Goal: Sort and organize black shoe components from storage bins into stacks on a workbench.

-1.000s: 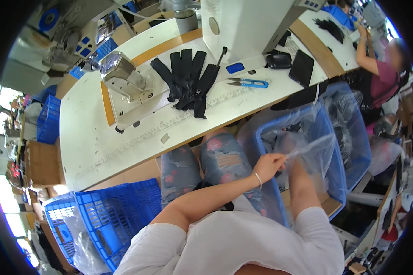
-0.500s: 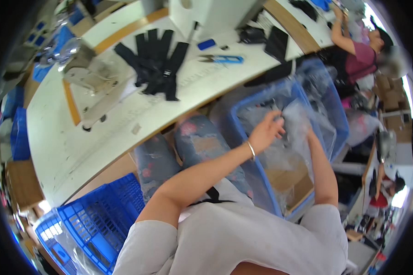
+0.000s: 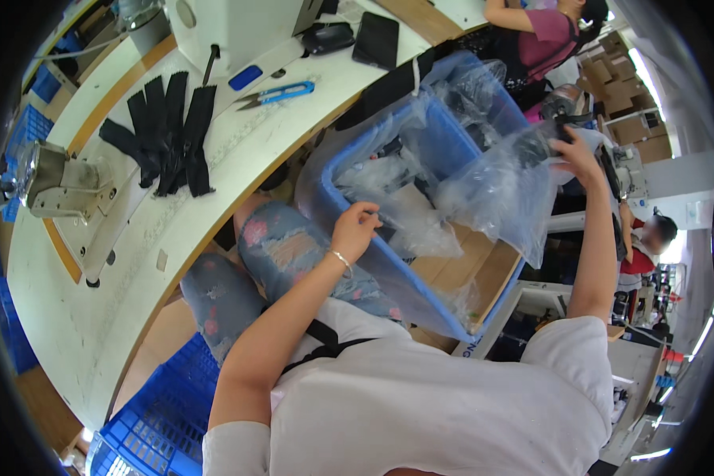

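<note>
My right hand (image 3: 577,161) is raised over the far right of the blue bin (image 3: 401,266), closed on the top of a clear plastic bag (image 3: 496,190). Dark contents show through the bag near my fingers, too unclear to name. Its lower part drapes down over the bin. My left hand (image 3: 355,230) hovers by the bin's near left rim, its fingers loosely bent and apart, with nothing visible in them. Inside the bin lie crumpled clear plastic (image 3: 381,178) and a piece of brown cardboard (image 3: 460,258).
On the white table (image 3: 206,170) lie several black zippers or straps (image 3: 166,135), blue thread snips (image 3: 278,94), a blue oval item (image 3: 246,78) and a black tablet or phone (image 3: 376,40). A blue crate (image 3: 163,404) stands at lower left. A co-worker (image 3: 543,36) sits at upper right.
My right hand has lifted the plastic bag up and away from me. My left hand has drawn back toward the bin's rim. The view has turned to the right.
</note>
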A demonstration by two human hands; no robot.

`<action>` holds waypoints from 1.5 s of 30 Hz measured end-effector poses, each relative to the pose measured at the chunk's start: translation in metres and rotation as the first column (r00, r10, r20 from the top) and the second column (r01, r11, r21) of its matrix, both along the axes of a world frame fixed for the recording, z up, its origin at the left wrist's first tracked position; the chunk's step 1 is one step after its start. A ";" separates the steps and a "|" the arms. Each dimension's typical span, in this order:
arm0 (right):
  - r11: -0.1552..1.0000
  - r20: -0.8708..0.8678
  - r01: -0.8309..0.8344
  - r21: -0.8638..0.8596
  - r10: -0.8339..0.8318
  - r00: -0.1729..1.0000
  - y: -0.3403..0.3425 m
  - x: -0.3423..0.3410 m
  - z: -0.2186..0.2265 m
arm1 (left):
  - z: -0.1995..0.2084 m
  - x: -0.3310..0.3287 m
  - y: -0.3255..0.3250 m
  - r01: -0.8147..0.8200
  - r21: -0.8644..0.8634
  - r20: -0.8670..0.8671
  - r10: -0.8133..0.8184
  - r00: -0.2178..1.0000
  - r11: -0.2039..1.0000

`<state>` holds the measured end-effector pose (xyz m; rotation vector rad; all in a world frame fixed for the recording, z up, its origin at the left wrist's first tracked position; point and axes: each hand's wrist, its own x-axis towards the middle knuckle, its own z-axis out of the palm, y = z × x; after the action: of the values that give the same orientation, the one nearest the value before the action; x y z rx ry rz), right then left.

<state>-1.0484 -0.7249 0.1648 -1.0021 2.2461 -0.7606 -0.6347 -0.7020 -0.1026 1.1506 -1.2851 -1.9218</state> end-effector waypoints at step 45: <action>-0.402 -0.387 -0.674 -0.620 0.904 -0.183 0.029 0.655 -0.063 | 0.159 0.350 0.156 -0.889 0.287 -0.668 0.740 0.082 0.357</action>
<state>-0.3933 -0.6962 0.1019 -2.2854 0.0255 -0.7842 -0.2845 -0.5460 0.0563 0.5913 -0.1554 -1.0305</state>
